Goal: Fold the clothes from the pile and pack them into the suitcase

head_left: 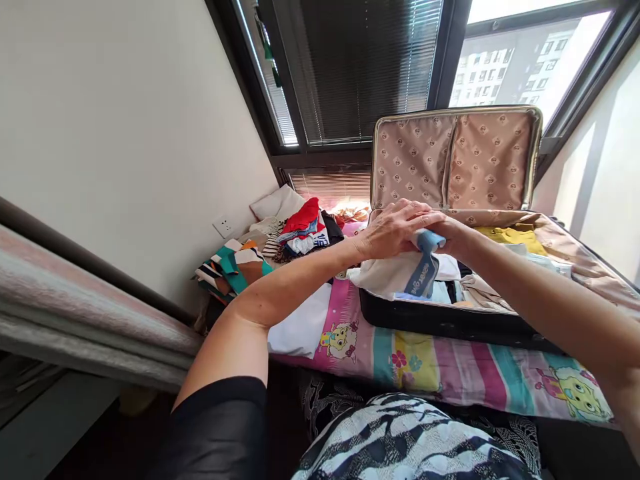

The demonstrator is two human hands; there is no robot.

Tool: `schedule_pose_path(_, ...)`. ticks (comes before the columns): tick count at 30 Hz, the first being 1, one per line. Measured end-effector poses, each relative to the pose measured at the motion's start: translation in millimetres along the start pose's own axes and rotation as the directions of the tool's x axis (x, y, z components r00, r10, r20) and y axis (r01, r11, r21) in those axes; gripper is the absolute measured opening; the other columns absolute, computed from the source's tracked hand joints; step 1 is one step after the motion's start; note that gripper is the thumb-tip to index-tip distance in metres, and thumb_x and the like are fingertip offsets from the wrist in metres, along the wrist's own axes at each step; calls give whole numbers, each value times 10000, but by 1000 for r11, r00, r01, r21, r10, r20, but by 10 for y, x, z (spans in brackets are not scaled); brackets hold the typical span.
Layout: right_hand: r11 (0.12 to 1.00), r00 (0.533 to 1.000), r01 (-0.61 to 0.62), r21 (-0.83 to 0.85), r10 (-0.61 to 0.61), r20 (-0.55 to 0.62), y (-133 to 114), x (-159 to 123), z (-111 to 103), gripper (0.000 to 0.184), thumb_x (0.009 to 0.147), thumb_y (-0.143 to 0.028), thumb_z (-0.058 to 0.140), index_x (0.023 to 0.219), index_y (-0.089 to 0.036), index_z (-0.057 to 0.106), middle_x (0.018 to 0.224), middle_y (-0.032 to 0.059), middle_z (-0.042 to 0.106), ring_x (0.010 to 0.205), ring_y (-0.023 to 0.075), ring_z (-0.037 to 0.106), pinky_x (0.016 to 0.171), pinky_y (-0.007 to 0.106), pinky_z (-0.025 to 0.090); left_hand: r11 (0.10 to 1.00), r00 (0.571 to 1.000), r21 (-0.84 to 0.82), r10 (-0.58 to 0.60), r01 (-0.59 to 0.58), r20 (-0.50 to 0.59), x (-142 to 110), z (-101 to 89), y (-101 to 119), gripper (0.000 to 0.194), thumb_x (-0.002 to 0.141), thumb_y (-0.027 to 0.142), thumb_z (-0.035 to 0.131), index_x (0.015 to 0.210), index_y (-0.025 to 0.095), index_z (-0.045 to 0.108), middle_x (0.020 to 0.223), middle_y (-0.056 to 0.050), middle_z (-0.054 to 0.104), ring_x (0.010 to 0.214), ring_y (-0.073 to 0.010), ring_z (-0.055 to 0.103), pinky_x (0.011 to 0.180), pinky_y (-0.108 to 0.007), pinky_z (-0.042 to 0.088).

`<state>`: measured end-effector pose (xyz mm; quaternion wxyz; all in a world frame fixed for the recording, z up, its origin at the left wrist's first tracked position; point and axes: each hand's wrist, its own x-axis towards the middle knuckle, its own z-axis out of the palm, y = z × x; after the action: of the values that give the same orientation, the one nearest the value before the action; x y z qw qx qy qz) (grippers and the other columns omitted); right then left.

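Observation:
Over the front left corner of the open suitcase [400,313], my two hands come together on a white garment with a blue printed panel [423,280]. My left hand [395,230] is closed on its upper part, fingers pointing right. My right hand [453,235] grips the same garment from the right, close against the left fingers, which partly hide it. The garment's lower part hangs over the suitcase edge. Folded clothes lie in the case, among them a yellow garment [515,237] at the back.
The suitcase lid [450,160] stands upright against the window. Left of the case lie a clothes pile with a red garment [303,215], a multicoloured garment [243,267] and a flat white cloth [297,327] on the patterned bedding [400,360]. A curtain [90,307] hangs at the left.

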<state>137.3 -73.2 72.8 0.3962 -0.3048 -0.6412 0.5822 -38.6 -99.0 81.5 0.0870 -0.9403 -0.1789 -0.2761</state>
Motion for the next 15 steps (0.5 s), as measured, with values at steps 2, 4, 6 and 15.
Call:
schedule_pose_path(2,995,999,-44,89,43,8,-21,-109,-115,445,681,-559,889,905,-240,673,840,23,731,773,200,698,768,357,638,997,1000,79,2,0,-27,68,51,23,451,1028,211,672,1470,299,680,1454,-136,663,1313,-301,625,1149,-493,522)
schedule_pose_path(4,988,999,-47,145,44,20,-55,-271,-179,518,711,-652,867,950,-232,678,861,28,730,784,203,694,745,345,622,997,999,71,-11,13,-37,118,55,14,363,1018,162,641,1351,270,735,1318,-119,713,1238,-271,662,1094,-449,541)
schedule_pose_path(6,988,1000,8,156,-12,24,-82,-442,-192,641,739,-751,837,1076,-224,697,926,36,742,822,207,697,724,322,599,998,996,-22,-59,57,-73,187,10,-24,228,988,148,659,1171,234,765,1145,-91,738,1109,-239,697,995,-393,557)
schedule_pose_path(15,965,982,108,-241,-141,-125,-313,-682,-515,490,682,-517,964,1000,-192,780,833,-9,686,738,150,600,664,261,510,740,927,-621,-370,258,-56,425,-392,-470,415,763,318,960,799,206,562,733,53,552,691,-107,528,659,-261,432)
